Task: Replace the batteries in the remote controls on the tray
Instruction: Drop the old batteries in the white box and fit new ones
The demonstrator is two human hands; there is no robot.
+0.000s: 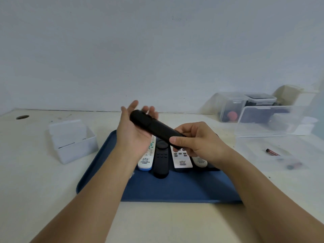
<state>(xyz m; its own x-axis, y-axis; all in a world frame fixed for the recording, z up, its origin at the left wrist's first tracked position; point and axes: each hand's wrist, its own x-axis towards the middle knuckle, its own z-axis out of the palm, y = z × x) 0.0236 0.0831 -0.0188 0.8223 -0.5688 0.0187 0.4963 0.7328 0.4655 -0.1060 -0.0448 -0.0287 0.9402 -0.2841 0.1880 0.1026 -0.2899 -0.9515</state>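
Observation:
A black remote [154, 128] is held above the blue tray [175, 188], its back side up. My right hand [196, 141] grips its near end between thumb and curled fingers. My left hand [135, 128] lies palm up under its far end, fingers spread and relaxed. On the tray below lie several remotes: a white one with a blue end [147, 158], a black one [161, 163], and a white one [181, 158] partly hidden under my right hand. A single battery [271, 152] lies on the table at the right.
A white open box [73, 142] stands left of the tray. Clear plastic containers [266, 120] and lidded boxes [231, 106] sit at the back right against the wall. A small dark item [289, 166] lies near the battery. A round hole [22, 117] is in the table's far left.

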